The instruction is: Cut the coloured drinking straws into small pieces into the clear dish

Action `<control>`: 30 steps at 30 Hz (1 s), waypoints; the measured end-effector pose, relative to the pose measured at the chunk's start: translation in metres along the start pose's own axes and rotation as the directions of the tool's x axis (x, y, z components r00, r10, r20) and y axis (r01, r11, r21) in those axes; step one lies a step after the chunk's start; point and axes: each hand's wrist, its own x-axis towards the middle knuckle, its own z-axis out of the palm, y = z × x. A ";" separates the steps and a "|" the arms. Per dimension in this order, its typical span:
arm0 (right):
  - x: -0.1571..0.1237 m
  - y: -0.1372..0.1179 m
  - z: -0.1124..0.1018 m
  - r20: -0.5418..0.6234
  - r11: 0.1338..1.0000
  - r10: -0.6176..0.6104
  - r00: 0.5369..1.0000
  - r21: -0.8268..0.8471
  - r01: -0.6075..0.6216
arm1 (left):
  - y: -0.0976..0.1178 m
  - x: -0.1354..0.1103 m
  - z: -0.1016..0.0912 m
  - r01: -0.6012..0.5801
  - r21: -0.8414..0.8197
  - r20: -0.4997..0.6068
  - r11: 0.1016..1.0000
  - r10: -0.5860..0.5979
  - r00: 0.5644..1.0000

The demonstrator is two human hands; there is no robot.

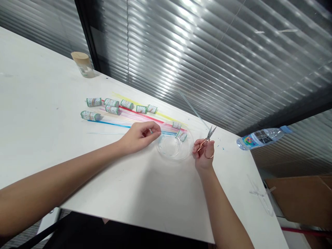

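Observation:
My left hand (140,137) is closed in a pinch at the left rim of a clear plastic bowl (168,155); whatever lies between the fingertips is too small to make out. In my right hand (204,157), to the right of the bowl, are small scissors (208,136) with copper-coloured handles. Their blades are spread apart and point away from me. A pale translucent stick (193,109) ends close to the blades. Behind the bowl's clear wall, two small printed rolls (181,136) show; whether they lie inside cannot be told.
Several printed rolls (112,102) lie at the back left among long red (140,112), blue (109,123) and yellow strips. A lidded jar (83,65) stands far left. At the right edge a water bottle (263,137) lies on its side, near clear plastic scraps (260,195).

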 end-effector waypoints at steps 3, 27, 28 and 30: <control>0.000 0.001 0.000 0.009 1.000 0.011 1.000 0.009 -0.011 | 0.000 0.000 0.001 0.019 0.018 0.012 1.000 -0.019 1.000; -0.001 0.002 0.000 0.011 1.000 0.024 1.000 0.011 -0.024 | -0.003 0.012 -0.044 0.123 0.948 0.003 0.293 -0.396 0.918; -0.001 0.003 0.000 0.012 1.000 0.022 1.000 0.011 -0.022 | -0.003 0.013 -0.045 0.130 0.949 -0.007 0.286 -0.395 0.919; -0.001 0.003 0.000 0.016 1.000 0.018 1.000 0.013 -0.018 | -0.004 0.014 -0.045 0.152 0.949 -0.033 0.276 -0.394 0.918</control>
